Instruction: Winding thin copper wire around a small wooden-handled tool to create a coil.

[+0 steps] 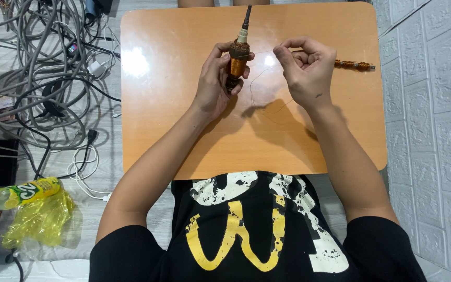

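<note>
My left hand (216, 78) grips a small motor armature (238, 56) wound with copper wire, its dark shaft pointing away from me. My right hand (305, 67) pinches the end of a thin copper wire (261, 73) that runs from the armature and loops down over the orange tabletop (173, 120). Both hands hover above the far middle of the table, a hand's width apart.
A second copper-wound rod (355, 65) lies on the table just right of my right hand. A tangle of grey and black cables (43, 78) covers the floor at left. A yellow-labelled bottle (19, 193) and a crumpled yellow bag (40, 219) lie at lower left. A white panelled wall (434, 130) stands at right.
</note>
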